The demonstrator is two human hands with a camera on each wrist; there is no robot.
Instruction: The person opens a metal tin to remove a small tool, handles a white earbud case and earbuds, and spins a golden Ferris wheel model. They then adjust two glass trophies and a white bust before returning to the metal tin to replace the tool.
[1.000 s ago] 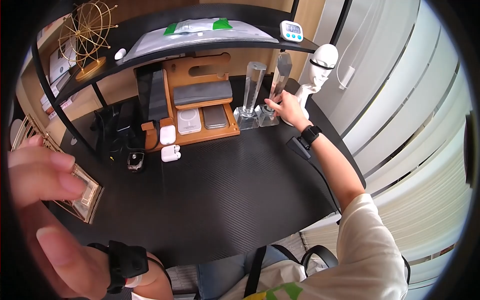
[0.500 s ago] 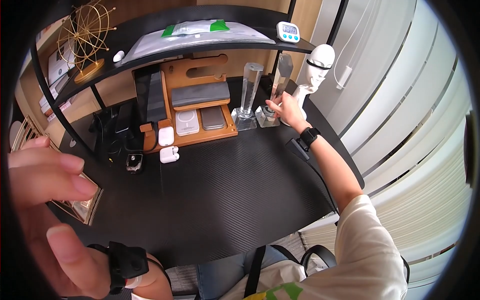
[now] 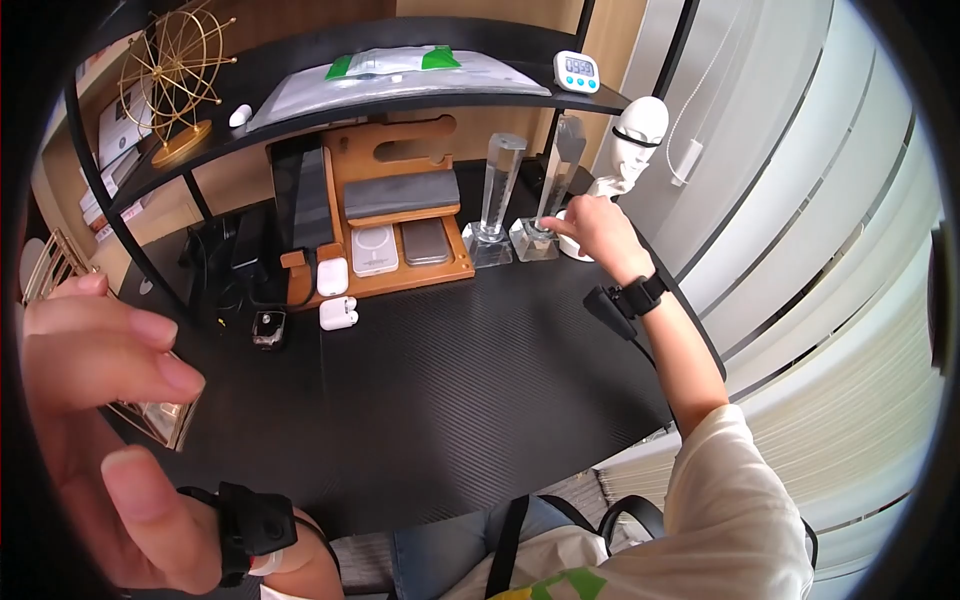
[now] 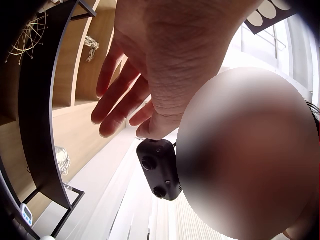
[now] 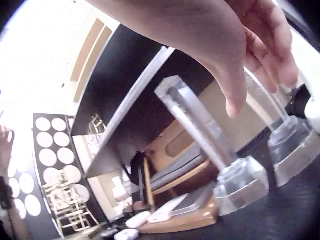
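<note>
My right hand (image 3: pixel 606 238) is beside the right crystal trophy (image 3: pixel 565 152), in front of the white mannequin head figure (image 3: pixel 640 130). Its fingers are loose and hold nothing; in the right wrist view the thumb hangs between the left trophy (image 5: pixel 195 117) and the right one. Both trophies stand upright on clear block bases. My left hand (image 3: pixel 105 365) is raised close to the head camera, fingers apart and slightly bent. In the left wrist view, its thumb side overlaps the top of a small black camera (image 4: pixel 159 170).
A wooden dock (image 3: pixel 400 275) with a grey case and two flat devices stands left of the trophies. Before it lie white earbud cases (image 3: pixel 338 312) and a watch (image 3: pixel 268 328). The shelf (image 3: pixel 400 103) above holds a timer (image 3: pixel 577 72), packets and a gold wheel (image 3: pixel 178 75).
My right hand has left the right trophy, its fingers loosening, and drawn back toward me and to the right. The trophy stays standing. My left hand remains raised, shifting slightly right in view.
</note>
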